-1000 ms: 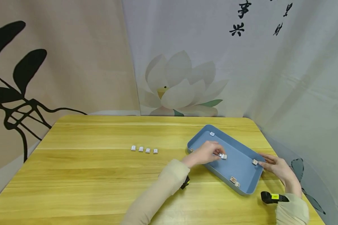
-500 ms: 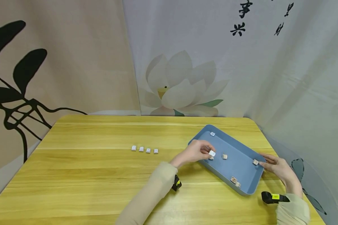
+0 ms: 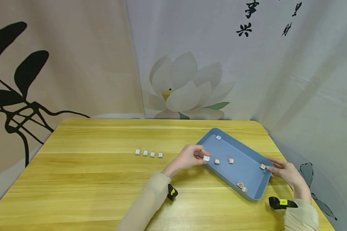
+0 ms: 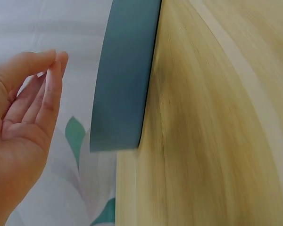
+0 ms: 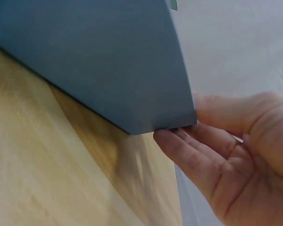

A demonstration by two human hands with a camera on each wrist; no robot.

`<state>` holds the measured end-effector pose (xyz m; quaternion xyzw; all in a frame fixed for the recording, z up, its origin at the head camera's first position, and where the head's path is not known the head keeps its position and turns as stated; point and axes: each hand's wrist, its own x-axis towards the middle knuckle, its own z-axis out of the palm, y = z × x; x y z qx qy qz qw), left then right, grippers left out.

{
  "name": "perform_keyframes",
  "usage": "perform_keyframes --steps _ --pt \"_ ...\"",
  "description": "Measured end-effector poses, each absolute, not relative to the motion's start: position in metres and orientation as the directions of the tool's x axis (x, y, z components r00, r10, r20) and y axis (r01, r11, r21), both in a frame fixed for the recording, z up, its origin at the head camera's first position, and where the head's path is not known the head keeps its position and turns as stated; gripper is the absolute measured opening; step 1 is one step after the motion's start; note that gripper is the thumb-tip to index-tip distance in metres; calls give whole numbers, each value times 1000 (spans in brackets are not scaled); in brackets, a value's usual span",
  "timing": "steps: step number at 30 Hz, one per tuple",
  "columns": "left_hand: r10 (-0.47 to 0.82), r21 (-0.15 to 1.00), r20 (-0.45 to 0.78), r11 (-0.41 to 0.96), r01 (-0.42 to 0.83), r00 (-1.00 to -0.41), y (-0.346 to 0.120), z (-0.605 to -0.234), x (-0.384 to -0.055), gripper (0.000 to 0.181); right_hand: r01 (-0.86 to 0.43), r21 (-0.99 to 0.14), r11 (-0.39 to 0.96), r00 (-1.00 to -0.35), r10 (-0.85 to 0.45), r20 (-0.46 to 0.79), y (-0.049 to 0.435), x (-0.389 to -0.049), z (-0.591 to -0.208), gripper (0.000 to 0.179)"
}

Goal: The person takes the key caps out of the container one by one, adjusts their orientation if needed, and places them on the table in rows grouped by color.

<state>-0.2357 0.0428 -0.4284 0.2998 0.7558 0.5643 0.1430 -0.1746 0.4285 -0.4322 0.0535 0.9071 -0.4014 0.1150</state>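
My left hand (image 3: pixel 189 155) pinches a small white keycap (image 3: pixel 206 158) between thumb and fingertips, just above the near-left rim of a blue tray (image 3: pixel 234 173). In the left wrist view the thumb and fingers of that hand (image 4: pixel 26 108) meet at their tips, and the keycap is hidden. At the tray's right end, my right hand (image 3: pixel 287 175) grips the rim, thumb on top and fingers against the outside. The right wrist view shows this hand (image 5: pixel 236 155) at the tray's corner. Several loose keycaps lie inside the tray, one being a pale keycap (image 3: pixel 230 160).
A row of white keycaps (image 3: pixel 145 153) lies on the wooden table (image 3: pixel 89 179), left of the tray. One keycap (image 3: pixel 262 166) sits close to my right thumb. Behind the table hangs a printed curtain (image 3: pixel 188 86).
My left hand has lifted a keycap from the middle of the tray and carried it left to the rim, uncovering keycaps that lie there. The right hand and the tray have stayed put.
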Motion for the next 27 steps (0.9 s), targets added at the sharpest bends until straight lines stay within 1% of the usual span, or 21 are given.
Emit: perform_keyframes --steps 4,9,12,19,22,27 --pt "596 921 126 227 317 -793 28 -428 -234 17 196 -713 673 -966 5 -260 429 -175 -432 68" --pt "530 894 134 300 333 -837 5 -428 -235 26 202 -710 675 -963 6 -269 430 -175 -431 68" --pt "470 891 147 320 323 -870 -9 -430 -237 26 208 -703 680 -961 9 -275 430 -175 -430 68" --pt "321 923 131 305 233 -938 -45 -434 -243 27 211 -676 707 -960 20 -279 430 -176 -430 66" --pt "267 913 136 340 225 -954 -60 -433 -244 25 211 -671 711 -961 25 -276 430 -176 -430 66" --pt "215 903 127 379 203 -968 -86 -432 -243 24 208 -677 706 -962 23 -272 430 -176 -431 67"
